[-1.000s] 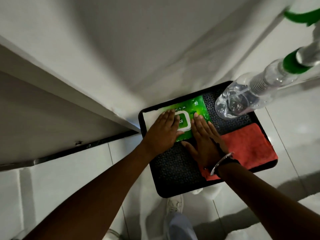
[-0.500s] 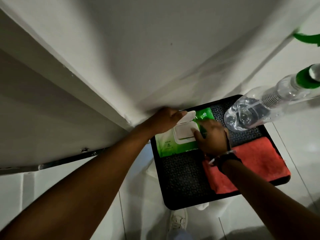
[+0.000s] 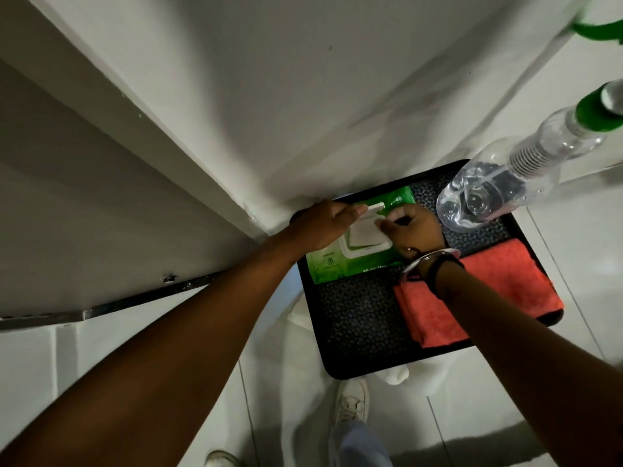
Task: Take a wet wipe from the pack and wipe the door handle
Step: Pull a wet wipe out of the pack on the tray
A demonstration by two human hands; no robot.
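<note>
A green wet wipe pack [image 3: 332,266] lies at the back left of a black tray [image 3: 360,318]. Its white flip lid [image 3: 375,208] stands open. My left hand [image 3: 323,224] rests on the pack's left side and holds the lid back with the thumb and fingers. My right hand [image 3: 413,229] is at the white opening frame [image 3: 365,239], with fingertips pinched over the white wipe there. The door handle is out of view; only the white door face [image 3: 303,96] rises above the tray.
A clear spray bottle [image 3: 499,187] with a green collar stands at the tray's back right. A folded red cloth [image 3: 485,291] lies at the front right. White tiled floor and my white shoes [image 3: 352,404] are below. A metal door threshold strip [image 3: 135,301] runs at left.
Both hands lay flat on the shut pack a second ago. The lid was then flipped open, the left hand holds it back, and the right hand's fingers have closed at the opening.
</note>
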